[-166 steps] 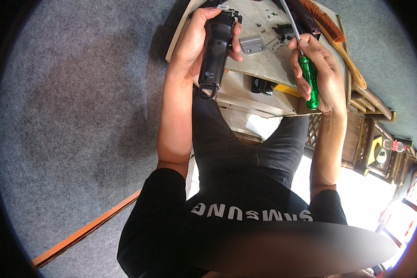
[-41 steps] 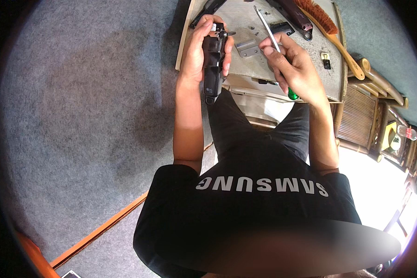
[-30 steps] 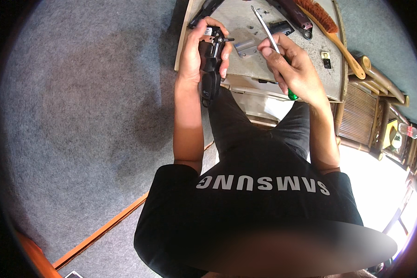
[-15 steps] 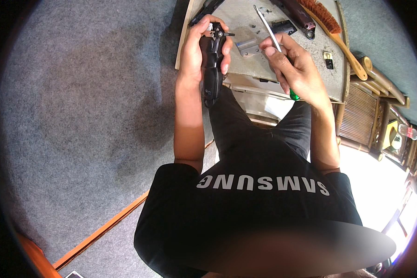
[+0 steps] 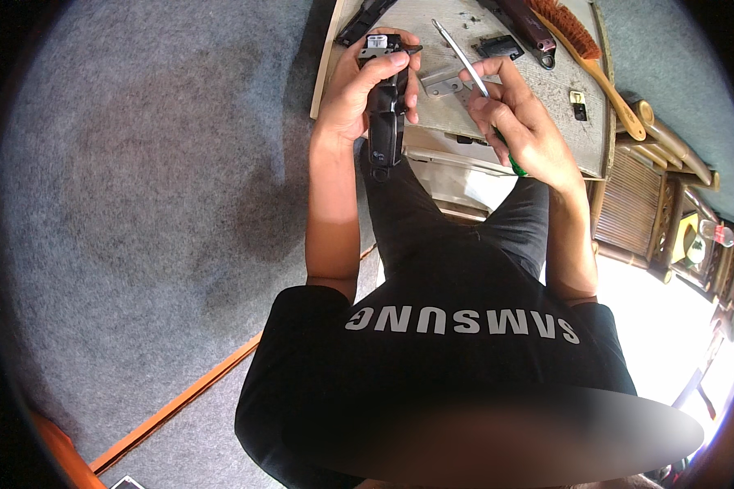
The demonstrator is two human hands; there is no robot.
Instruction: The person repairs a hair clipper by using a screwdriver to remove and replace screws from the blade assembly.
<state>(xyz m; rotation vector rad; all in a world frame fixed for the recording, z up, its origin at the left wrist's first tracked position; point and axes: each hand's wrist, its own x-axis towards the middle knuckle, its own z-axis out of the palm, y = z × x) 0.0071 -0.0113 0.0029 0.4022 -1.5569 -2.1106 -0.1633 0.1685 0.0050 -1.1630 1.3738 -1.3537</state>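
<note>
My left hand (image 5: 344, 106) is wrapped round a black hair clipper (image 5: 386, 126) with its housing opened up. The thumb lies across the clipper's upper end, where a white part (image 5: 377, 41) shows and a small dark lever sticks out to the right. My right hand (image 5: 532, 134) grips a screwdriver (image 5: 458, 54), its bare shaft slanting up and left, its green handle mostly hidden in the palm. The screwdriver's tip is apart from the clipper. Between the hands, a flat metal blade (image 5: 443, 86) lies on the table.
On the small table (image 5: 546, 147) lie a maroon clipper shell (image 5: 532, 28), a black flat piece (image 5: 499, 47), a black housing part (image 5: 365, 20), several screws, hair clippings and a yellow-and-black part (image 5: 577, 106). A wooden-handled brush (image 5: 571, 33) rests along the right edge. Bamboo furniture (image 5: 628, 196) stands right.
The clipper has turned in my left hand, its broad face now showing, and my left thumb has come across its upper end. The screwdriver's tip has shifted slightly left and nearer to me.
</note>
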